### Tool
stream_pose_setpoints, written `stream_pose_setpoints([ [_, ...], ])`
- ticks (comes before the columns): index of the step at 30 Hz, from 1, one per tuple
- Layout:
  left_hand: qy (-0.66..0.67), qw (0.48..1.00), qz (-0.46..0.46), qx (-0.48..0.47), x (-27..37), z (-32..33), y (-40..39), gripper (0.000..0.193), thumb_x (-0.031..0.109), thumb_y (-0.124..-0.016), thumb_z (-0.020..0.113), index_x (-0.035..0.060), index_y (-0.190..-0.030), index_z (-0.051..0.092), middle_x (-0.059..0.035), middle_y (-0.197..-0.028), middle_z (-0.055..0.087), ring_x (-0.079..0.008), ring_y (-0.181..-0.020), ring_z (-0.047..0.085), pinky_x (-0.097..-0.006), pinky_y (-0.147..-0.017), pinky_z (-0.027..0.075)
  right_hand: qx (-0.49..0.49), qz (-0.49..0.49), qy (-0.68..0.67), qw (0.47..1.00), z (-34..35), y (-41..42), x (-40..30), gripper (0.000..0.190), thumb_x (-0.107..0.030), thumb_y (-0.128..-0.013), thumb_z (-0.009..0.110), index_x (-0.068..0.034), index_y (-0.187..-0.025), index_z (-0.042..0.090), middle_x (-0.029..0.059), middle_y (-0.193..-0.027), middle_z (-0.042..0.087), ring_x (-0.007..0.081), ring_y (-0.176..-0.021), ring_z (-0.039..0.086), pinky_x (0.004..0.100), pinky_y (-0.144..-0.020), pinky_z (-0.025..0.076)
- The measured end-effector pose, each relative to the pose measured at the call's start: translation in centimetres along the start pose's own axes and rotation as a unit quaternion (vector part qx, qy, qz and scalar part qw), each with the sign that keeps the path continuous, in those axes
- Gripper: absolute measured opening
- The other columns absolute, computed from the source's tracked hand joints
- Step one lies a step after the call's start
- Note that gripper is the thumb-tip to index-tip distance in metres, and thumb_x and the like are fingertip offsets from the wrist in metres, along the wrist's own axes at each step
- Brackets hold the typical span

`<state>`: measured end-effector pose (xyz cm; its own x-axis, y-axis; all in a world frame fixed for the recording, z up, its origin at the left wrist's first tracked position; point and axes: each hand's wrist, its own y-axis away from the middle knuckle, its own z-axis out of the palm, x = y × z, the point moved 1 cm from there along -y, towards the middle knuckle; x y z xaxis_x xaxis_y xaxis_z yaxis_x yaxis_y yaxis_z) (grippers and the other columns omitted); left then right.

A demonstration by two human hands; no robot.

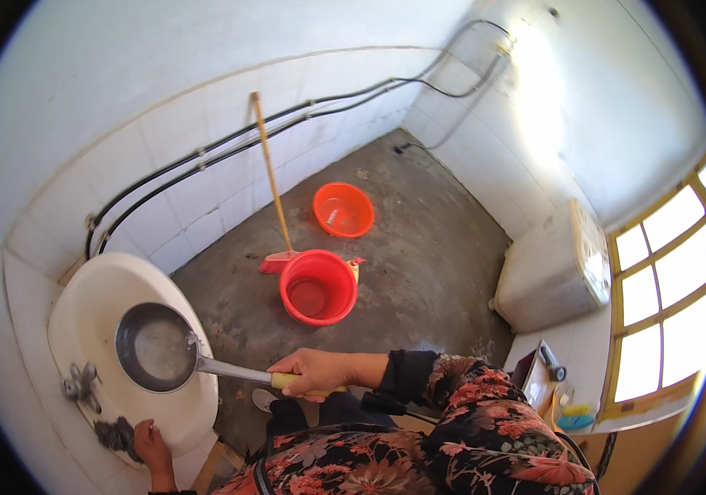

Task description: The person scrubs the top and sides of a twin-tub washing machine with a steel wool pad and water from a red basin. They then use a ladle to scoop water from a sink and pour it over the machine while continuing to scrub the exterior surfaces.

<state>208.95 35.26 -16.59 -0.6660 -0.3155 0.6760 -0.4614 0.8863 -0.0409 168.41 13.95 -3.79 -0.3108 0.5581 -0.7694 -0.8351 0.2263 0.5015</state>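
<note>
My right hand (313, 374) grips the yellow handle of a round, long-handled metal pan (158, 349). The pan's bowl hangs over a white ceramic washbasin (124, 278), its grey inside facing up. Some pale foam or residue clings near the joint of bowl and handle. At the basin's lower corner, my left hand (154, 447) has curled fingers against a dark, matted scouring pad (117, 435). Whether the fingers hold the pad or only touch it is not clear. A metal tap (81, 388) stands on the basin rim, above the pad.
A red bucket (291, 284) stands on the concrete floor beside a broom (274, 179) leaning on the wall. Beyond is an orange basin (362, 207). At right, a washing machine (532, 291) stands near a window (644, 284), and a ledge holds a blue dish (575, 422).
</note>
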Motion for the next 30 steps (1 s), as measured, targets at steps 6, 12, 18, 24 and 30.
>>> stream_pose_setpoints([
  [6, -0.119, 0.979, 0.163, 0.020, -3.1, 0.7, 0.3, 0.018, 0.017, -0.088, 0.062, 0.0060, -0.098, 0.071, -0.0128, -0.091, 0.069, -0.0346, -0.084, 0.064, -0.0430, -0.079, 0.052, 0.153, -0.122, -0.067, 0.978, -2.9, 11.0, 3.1, 0.054, -0.004, -0.090, 0.057, -0.001, -0.141, 0.043, 0.0023, -0.073, 0.056, 0.0087, -0.046, 0.051, 0.0251, -0.046, 0.044],
  [12, -0.272, 0.923, 0.266, -0.052, -5.4, 0.9, -0.1, 0.022, 0.018, -0.087, 0.053, 0.0008, -0.093, 0.064, -0.0191, -0.083, 0.063, -0.0397, -0.072, 0.059, -0.0513, -0.063, 0.049, 0.345, -0.129, -0.096, 0.925, -6.0, 19.2, 13.0, 0.059, -0.003, -0.088, 0.059, -0.002, -0.144, 0.042, 0.0019, -0.074, 0.057, 0.0096, -0.048, 0.052, 0.0259, -0.048, 0.045],
  [18, -0.288, 0.903, 0.294, -0.125, 0.0, 4.5, -4.4, 0.023, 0.019, -0.088, 0.055, -0.0001, -0.095, 0.065, -0.0210, -0.086, 0.063, -0.0405, -0.076, 0.059, -0.0512, -0.068, 0.049, 0.525, -0.099, -0.187, 0.825, -5.7, 23.5, 26.5, 0.031, -0.008, -0.087, 0.062, 0.001, -0.117, 0.058, 0.0028, -0.068, 0.056, 0.0118, -0.049, 0.055, 0.0289, -0.046, 0.046],
  [24, -0.295, 0.895, 0.292, -0.160, 8.3, 11.9, -8.4, 0.023, 0.019, -0.088, 0.055, -0.0008, -0.096, 0.065, -0.0217, -0.088, 0.064, -0.0403, -0.078, 0.060, -0.0508, -0.071, 0.049, 0.639, -0.018, -0.400, 0.657, -5.3, 23.6, 38.2, 0.007, -0.010, -0.088, 0.060, -0.002, -0.089, 0.060, 0.0049, -0.068, 0.059, 0.0155, -0.048, 0.057, 0.0296, -0.043, 0.044],
  [30, -0.307, 0.888, 0.290, -0.183, 13.9, 16.7, -10.3, 0.023, 0.018, -0.089, 0.056, -0.0016, -0.097, 0.065, -0.0223, -0.090, 0.064, -0.0401, -0.080, 0.061, -0.0503, -0.073, 0.050, 0.600, -0.097, -0.495, 0.622, -13.0, 32.8, 44.5, 0.025, -0.021, -0.088, 0.053, -0.002, -0.073, 0.059, 0.0103, -0.066, 0.058, 0.0210, -0.049, 0.052, 0.0318, -0.043, 0.043],
])
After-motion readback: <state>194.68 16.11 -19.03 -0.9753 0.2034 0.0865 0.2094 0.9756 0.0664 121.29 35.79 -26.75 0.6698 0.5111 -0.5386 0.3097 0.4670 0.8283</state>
